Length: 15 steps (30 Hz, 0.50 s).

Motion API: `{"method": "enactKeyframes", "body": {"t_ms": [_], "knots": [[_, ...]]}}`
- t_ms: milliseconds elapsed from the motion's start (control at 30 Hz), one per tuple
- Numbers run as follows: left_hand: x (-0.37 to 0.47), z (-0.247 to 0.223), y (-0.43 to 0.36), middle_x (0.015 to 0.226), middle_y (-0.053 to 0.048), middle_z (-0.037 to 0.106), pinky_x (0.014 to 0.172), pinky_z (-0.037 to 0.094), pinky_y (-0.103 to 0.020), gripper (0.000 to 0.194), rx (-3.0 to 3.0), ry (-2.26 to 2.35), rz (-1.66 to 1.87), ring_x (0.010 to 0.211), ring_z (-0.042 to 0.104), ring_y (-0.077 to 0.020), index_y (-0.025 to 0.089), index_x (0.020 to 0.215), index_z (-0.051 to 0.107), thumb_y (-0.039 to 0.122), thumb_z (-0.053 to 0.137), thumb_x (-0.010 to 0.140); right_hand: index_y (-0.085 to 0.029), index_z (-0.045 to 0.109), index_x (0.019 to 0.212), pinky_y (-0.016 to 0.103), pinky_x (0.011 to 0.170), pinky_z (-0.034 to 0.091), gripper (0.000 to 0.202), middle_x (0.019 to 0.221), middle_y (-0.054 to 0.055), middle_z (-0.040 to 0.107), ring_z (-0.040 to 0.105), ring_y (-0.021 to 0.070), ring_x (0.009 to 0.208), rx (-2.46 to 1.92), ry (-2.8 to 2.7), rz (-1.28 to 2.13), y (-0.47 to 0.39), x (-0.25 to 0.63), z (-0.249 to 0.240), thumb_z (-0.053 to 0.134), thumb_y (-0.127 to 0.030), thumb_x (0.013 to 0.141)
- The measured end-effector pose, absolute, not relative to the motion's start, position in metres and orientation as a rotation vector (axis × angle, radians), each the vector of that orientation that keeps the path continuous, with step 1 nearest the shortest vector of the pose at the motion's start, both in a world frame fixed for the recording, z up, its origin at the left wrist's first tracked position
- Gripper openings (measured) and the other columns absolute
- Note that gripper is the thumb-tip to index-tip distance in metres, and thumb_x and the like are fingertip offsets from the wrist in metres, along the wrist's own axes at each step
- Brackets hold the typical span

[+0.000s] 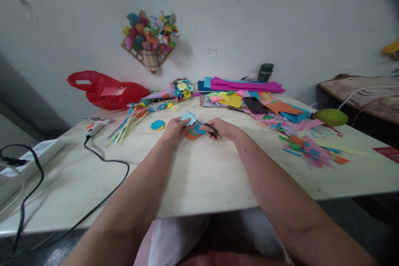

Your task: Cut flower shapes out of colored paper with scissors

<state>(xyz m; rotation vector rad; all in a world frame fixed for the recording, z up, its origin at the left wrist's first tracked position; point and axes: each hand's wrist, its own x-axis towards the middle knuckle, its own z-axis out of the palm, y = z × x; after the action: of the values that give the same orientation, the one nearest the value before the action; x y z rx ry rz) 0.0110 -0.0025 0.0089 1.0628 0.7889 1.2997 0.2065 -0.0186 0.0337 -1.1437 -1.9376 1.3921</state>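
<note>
My left hand (175,129) pinches a light blue paper flower (188,119) by its left edge. In my right hand (222,128) is a pair of scissors (210,129) with black handles, its blades pointing left at the flower's edge. Whether the blades touch the paper, I cannot tell. Orange and blue paper rounds (192,134) lie on the table beneath the two hands. To the left of my left hand sits a small stack of blue scalloped paper flowers (157,124), with yellow showing underneath.
Paper scraps (311,149) are strewn along the right, near a green fruit (330,116) and a dark phone (254,105). At the back left are a red plastic bag (107,93) and paper strips (123,126). A glue gun (97,126) trails its black cord across the left side.
</note>
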Motion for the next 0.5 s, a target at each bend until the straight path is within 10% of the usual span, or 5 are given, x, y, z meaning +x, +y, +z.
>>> {"method": "enactKeyframes", "body": {"t_ms": [500], "knots": [[0.0098, 0.0092, -0.0026, 0.078, -0.013, 0.067, 0.073, 0.055, -0.029, 0.012, 1.016, 0.792, 1.289, 0.077, 0.066, -0.0212, 0.007, 0.077, 0.065, 0.010, 0.066, 0.066, -0.014, 0.050, 0.064, 0.015, 0.029, 0.024, 0.029, 0.047, -0.002, 0.053, 0.043, 0.0041, 0.034, -1.107, -1.928, 1.415, -0.0155, 0.2071, 0.0300, 0.062, -0.039, 0.073]]}}
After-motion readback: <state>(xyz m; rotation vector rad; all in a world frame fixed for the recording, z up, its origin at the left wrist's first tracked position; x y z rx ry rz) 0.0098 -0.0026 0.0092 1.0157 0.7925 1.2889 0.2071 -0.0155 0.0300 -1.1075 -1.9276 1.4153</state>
